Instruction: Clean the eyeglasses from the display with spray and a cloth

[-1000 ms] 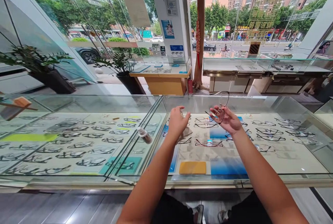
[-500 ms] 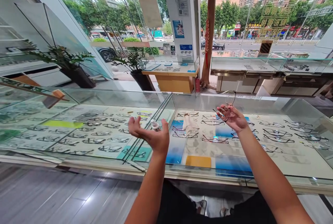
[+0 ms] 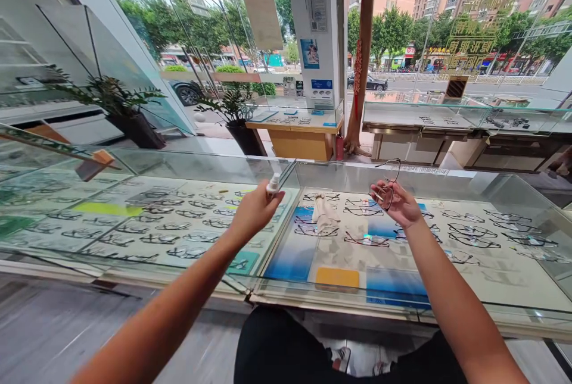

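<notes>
My left hand (image 3: 254, 211) is closed around a small white spray bottle (image 3: 274, 183), its nozzle standing above my fingers. Over the right part of the glass display case (image 3: 330, 292), my right hand (image 3: 403, 208) pinches a pair of thin-framed eyeglasses (image 3: 390, 193), held on edge with one lens up and the other down by my fingers. Between the two hands, a crumpled beige cloth (image 3: 325, 214) lies on the case among the frames. Several rows of eyeglasses (image 3: 473, 235) are laid out below my right hand.
An orange pad (image 3: 337, 277) and a blue gradient card (image 3: 395, 286) lie toward the front of the case. A wooden sign (image 3: 96, 164) stands at left. Beyond are a potted plant (image 3: 243, 134), a tree trunk (image 3: 357, 74) and another glass counter (image 3: 415, 117).
My left hand has turned over from palm up, its fingers now wrapped around the spray bottle with the nozzle up. My right hand still holds the eyeglasses, barely moved.
</notes>
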The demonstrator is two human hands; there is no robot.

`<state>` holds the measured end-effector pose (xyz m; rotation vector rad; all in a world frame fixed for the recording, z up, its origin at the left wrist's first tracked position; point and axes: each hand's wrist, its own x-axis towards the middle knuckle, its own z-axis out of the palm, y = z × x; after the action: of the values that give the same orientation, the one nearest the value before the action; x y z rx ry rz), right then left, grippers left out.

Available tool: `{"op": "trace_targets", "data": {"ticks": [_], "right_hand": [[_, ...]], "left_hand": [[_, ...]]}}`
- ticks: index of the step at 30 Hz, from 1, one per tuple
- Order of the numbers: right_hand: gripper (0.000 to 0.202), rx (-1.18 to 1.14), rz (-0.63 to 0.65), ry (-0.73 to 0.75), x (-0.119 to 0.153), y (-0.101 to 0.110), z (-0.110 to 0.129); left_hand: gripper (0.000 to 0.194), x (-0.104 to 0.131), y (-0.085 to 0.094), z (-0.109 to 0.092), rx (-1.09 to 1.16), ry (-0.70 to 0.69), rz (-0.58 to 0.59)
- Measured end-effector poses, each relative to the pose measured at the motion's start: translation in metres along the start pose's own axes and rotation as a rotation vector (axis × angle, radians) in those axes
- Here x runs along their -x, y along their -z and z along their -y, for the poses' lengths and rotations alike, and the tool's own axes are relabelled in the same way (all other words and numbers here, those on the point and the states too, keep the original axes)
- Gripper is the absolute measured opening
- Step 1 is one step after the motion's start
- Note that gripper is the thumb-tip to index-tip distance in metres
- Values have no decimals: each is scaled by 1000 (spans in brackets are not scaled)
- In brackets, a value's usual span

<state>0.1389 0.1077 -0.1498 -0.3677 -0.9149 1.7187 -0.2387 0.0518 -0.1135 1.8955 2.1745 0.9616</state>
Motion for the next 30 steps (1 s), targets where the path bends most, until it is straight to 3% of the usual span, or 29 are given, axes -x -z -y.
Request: {"op": "trace_targets", "data": {"ticks": [3, 6, 9, 11, 13, 15, 19, 21, 24, 30], "right_hand": [[24, -11, -1, 4, 0, 1, -1], [25, -17, 1, 26, 0, 2, -1], [24, 2, 8, 43, 1, 3, -2], [24, 15, 4, 46, 1, 3, -3], [24, 20, 1, 44, 1, 2, -3], [25, 22, 6, 44, 1, 1, -3], [30, 29, 18, 42, 3, -4, -2], [32, 32, 12, 38, 4, -8, -1], [33, 50, -2, 32, 7, -14, 0], [34, 135, -6, -7, 11, -21, -5]], "left_hand": [[19, -57, 48, -23, -371, -260, 14], [15, -116, 80, -43, -539, -420, -57], [16, -155, 86, -51, -478, -384, -169], [12, -161, 72, -53, -356, -304, -223], [10, -152, 45, -58, -242, -239, -284], [13, -133, 9, -69, 380, -151, -349], [24, -81, -64, -102, 685, -168, -267], [42, -56, -89, -116, 835, -189, -104], [66, -25, -106, -130, 1027, -210, 202], [84, -1, -103, -141, 1269, -176, 733]]}}
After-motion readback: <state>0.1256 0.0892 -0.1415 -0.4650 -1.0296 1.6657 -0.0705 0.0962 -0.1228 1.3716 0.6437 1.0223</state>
